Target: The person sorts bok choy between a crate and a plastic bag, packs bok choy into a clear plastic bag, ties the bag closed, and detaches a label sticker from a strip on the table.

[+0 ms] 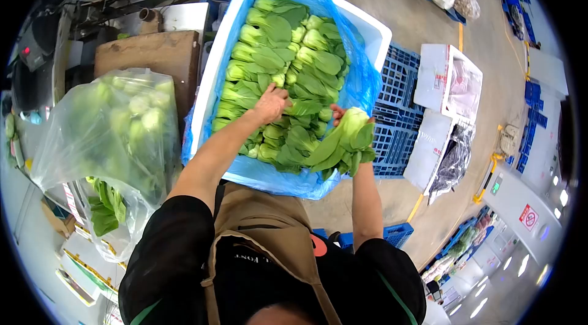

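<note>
The right hand (336, 115) grasps a bok choy bunch (346, 141) near the lower right of the foam box (369, 26), with fingertips showing beside the pale base and most of the palm hidden behind the greens. Whether it is one head or more cannot be told. Its long axis slants, the base toward the upper right and the leaf tips toward the lower left, so the leaves overlap the near right edge of the blue liner (362, 77). The left hand (272, 104) lies to the left of this bunch and a little above it in the frame, apart from it, back upward and fingers down among the packed bok choy (264, 56) at the middle of the box; whether those fingers pinch a leaf or merely touch cannot be told. The right hand is plainly the nearer one to the bunch.

As for writing, white lettering on the black shirt (254, 264) is upside down and partly covered by the brown apron (260, 209), too unclear to read with certainty. Red print on the white carton (432, 74) at right is too small to make out. A red-and-white prohibition sign (528, 217) at lower right looks like no smoking.
</note>
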The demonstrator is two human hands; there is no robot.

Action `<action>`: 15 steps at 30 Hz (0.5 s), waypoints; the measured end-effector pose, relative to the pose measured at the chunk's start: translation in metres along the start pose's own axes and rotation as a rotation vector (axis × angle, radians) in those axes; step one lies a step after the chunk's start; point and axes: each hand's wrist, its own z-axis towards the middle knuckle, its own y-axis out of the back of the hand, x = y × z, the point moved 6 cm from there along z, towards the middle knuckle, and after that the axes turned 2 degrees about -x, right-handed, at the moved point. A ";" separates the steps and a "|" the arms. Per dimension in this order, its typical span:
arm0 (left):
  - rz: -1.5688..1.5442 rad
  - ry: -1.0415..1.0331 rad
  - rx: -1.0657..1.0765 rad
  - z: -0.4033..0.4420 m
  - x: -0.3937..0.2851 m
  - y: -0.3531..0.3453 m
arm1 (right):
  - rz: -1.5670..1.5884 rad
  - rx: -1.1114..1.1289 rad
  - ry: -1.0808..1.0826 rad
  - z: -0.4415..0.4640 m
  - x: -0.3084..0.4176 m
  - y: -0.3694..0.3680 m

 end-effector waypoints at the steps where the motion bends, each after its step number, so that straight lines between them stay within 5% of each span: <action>1: -0.029 -0.031 -0.033 -0.004 0.001 0.003 | -0.033 -0.045 -0.014 0.001 0.010 0.004; 7: -0.229 -0.217 -0.197 -0.028 -0.014 0.043 | -0.329 -0.230 0.012 0.034 0.049 -0.024; 8: -0.208 -0.121 0.010 -0.028 -0.010 0.036 | -0.359 -0.179 -0.042 0.042 0.047 -0.042; 12: 0.172 0.017 0.032 -0.013 -0.013 0.005 | -0.749 -0.146 -0.195 0.084 0.032 -0.054; 15: 0.169 0.129 -0.045 0.000 -0.010 -0.025 | -0.873 -0.160 -0.272 0.106 0.017 -0.059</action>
